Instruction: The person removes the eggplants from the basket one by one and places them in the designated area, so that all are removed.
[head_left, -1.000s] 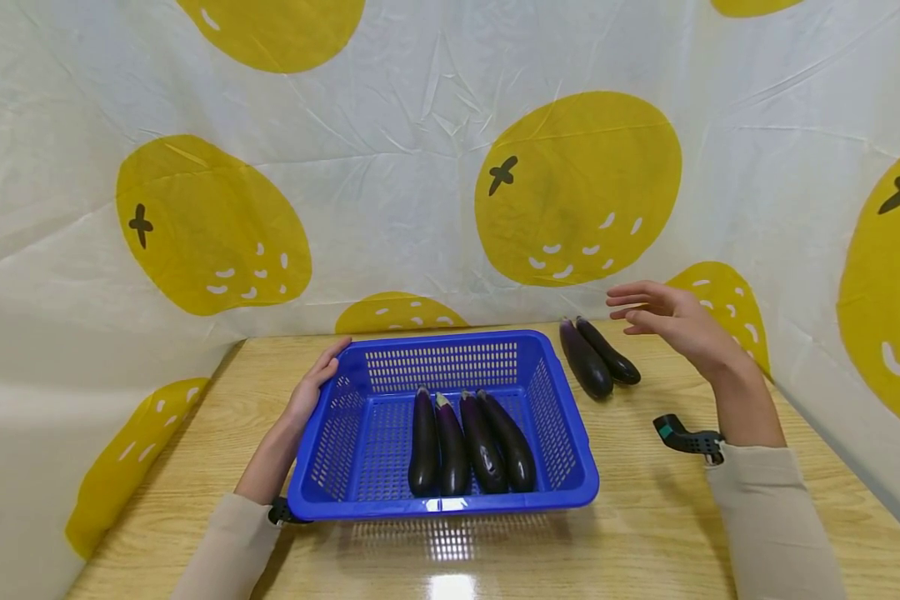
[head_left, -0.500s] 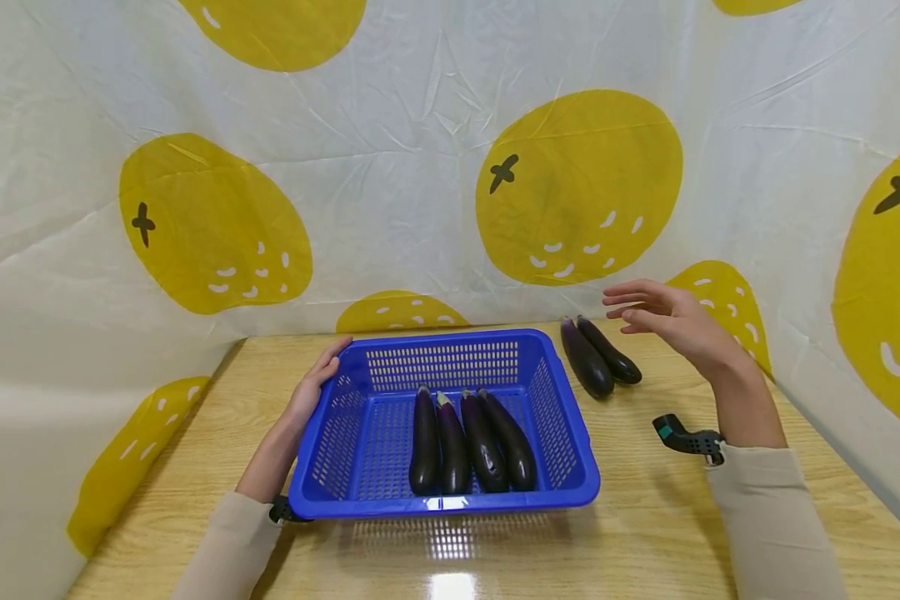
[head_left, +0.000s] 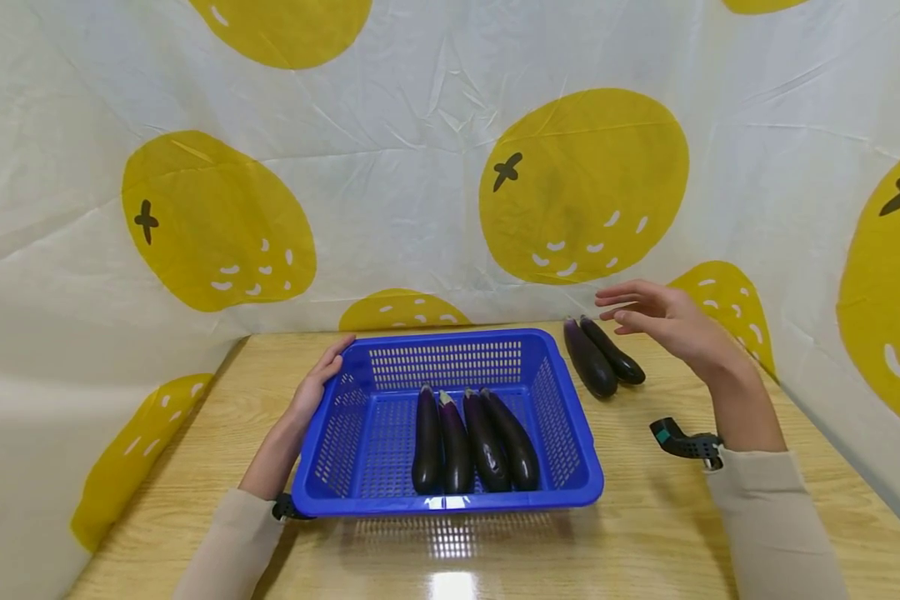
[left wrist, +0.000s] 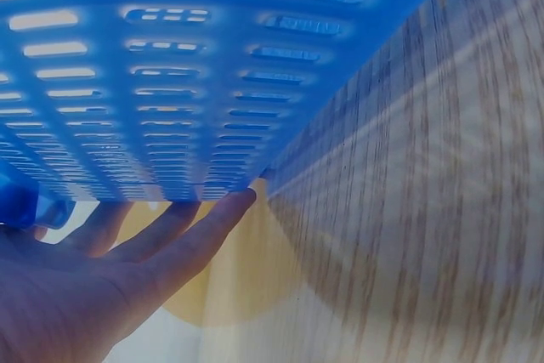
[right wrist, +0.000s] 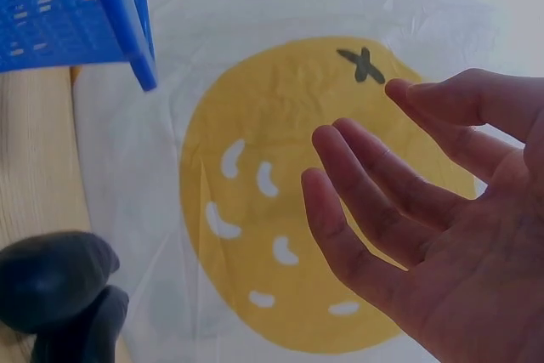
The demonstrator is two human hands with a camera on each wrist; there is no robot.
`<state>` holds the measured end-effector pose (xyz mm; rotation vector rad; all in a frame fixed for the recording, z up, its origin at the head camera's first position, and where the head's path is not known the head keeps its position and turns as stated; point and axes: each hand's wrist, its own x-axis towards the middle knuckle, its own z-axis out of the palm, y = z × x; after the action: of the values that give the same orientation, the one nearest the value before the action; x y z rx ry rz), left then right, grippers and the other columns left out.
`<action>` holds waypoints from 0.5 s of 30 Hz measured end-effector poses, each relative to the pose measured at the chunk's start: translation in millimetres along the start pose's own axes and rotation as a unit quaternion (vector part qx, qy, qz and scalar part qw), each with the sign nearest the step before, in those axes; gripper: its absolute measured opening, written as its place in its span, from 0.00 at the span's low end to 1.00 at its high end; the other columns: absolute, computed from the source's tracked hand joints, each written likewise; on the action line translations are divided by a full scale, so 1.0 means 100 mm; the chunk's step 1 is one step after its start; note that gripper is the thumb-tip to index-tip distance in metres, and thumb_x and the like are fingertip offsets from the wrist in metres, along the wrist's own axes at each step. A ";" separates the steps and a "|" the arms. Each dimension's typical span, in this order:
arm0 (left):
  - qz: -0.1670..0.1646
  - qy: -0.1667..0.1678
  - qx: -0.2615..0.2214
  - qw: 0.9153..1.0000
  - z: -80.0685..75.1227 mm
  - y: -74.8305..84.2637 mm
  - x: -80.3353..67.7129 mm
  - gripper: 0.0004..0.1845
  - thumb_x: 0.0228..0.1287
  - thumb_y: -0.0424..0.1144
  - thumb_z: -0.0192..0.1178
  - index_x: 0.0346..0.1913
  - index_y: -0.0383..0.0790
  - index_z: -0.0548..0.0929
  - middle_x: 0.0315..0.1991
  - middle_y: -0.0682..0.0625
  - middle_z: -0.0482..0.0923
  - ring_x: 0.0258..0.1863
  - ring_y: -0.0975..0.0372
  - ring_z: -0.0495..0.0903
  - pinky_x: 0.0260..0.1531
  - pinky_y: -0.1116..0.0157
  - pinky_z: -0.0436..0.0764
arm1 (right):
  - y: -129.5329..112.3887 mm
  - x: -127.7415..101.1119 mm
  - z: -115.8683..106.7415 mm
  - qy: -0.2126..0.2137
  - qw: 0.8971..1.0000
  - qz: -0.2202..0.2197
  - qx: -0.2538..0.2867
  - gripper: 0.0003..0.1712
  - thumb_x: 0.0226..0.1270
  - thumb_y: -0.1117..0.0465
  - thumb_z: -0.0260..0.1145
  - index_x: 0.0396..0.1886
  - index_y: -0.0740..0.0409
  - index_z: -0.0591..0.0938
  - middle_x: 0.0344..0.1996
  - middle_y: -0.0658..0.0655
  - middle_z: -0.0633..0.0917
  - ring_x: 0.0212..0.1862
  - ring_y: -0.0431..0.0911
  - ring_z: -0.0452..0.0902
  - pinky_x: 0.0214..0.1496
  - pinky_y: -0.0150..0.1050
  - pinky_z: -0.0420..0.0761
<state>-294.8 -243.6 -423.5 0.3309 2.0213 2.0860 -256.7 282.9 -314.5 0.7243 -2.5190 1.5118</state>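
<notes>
From my remote seat I see the left hand (head_left: 317,390) resting straight-fingered against the far-left corner of the blue perforated plastic basket (head_left: 570,454), steadying it on the pale wood-grain table (head_left: 660,533); the left wrist view shows those fingers (left wrist: 183,240) flat along the basket wall, gripping nothing. Four dark purple eggplants (head_left: 471,442) lie side by side on the basket floor, towards its near edge.

The right hand (head_left: 663,323) hovers in the air, fingers (right wrist: 365,210) released and spread, holding nothing. It hangs just above and to the right of the two loose dark purple eggplants (head_left: 602,360), which lie touching each other on the table just right of the basket, close to the white cloth backdrop with yellow fruit prints (head_left: 435,167).

I judge the step in hand to be the reach for one of that loose pair, four of six being already in the basket. The next move, as I read it, calls for lowering the right hand onto the nearer of the pair and closing round its middle without rolling its neighbour away, then lifting it clear of the basket's right rim.
</notes>
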 end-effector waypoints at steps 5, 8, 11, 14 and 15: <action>0.002 -0.002 0.002 1.000 0.02 -0.01 0.01 0.30 0.87 0.49 0.32 0.85 0.50 0.46 0.84 0.46 0.47 0.69 0.64 0.65 0.58 0.72 0.76 | -0.10 0.04 0.11 -0.017 0.999 -0.003 -0.030 0.21 0.80 0.63 0.59 0.68 0.64 0.77 0.57 0.46 0.85 0.54 0.37 0.84 0.53 0.31 0.84; -0.002 -0.002 0.003 1.000 0.02 -0.01 0.00 0.30 0.87 0.50 0.32 0.85 0.52 0.46 0.84 0.46 0.48 0.70 0.62 0.64 0.58 0.71 0.77 | -0.20 0.10 0.18 -0.047 0.997 0.003 -0.068 0.21 0.80 0.60 0.59 0.68 0.55 0.78 0.61 0.54 0.84 0.57 0.44 0.84 0.54 0.30 0.83; -0.007 0.004 0.000 1.000 0.02 -0.01 -0.01 0.30 0.87 0.50 0.32 0.85 0.53 0.47 0.83 0.47 0.49 0.70 0.60 0.64 0.57 0.70 0.78 | -0.33 0.21 0.25 -0.087 0.991 0.003 -0.100 0.20 0.81 0.58 0.59 0.68 0.51 0.79 0.64 0.57 0.83 0.61 0.52 0.83 0.55 0.31 0.81; -0.006 0.003 0.001 1.000 0.01 0.00 -0.01 0.30 0.87 0.51 0.32 0.85 0.53 0.46 0.84 0.47 0.49 0.72 0.58 0.62 0.57 0.71 0.77 | -0.49 0.38 0.33 -0.122 0.985 -0.007 -0.122 0.20 0.80 0.57 0.60 0.68 0.51 0.79 0.63 0.57 0.83 0.61 0.54 0.82 0.58 0.38 0.81; -0.006 0.004 0.000 1.000 0.01 0.01 -0.01 0.30 0.87 0.50 0.33 0.85 0.53 0.47 0.84 0.48 0.49 0.73 0.58 0.61 0.57 0.71 0.77 | -0.55 0.44 0.37 -0.135 0.983 -0.010 -0.126 0.21 0.80 0.57 0.60 0.68 0.51 0.79 0.63 0.57 0.83 0.62 0.53 0.81 0.59 0.41 0.81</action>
<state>-294.0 -243.1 -423.0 0.3086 2.0228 2.0839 -265.2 215.4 -274.1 0.9636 -2.8173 1.1214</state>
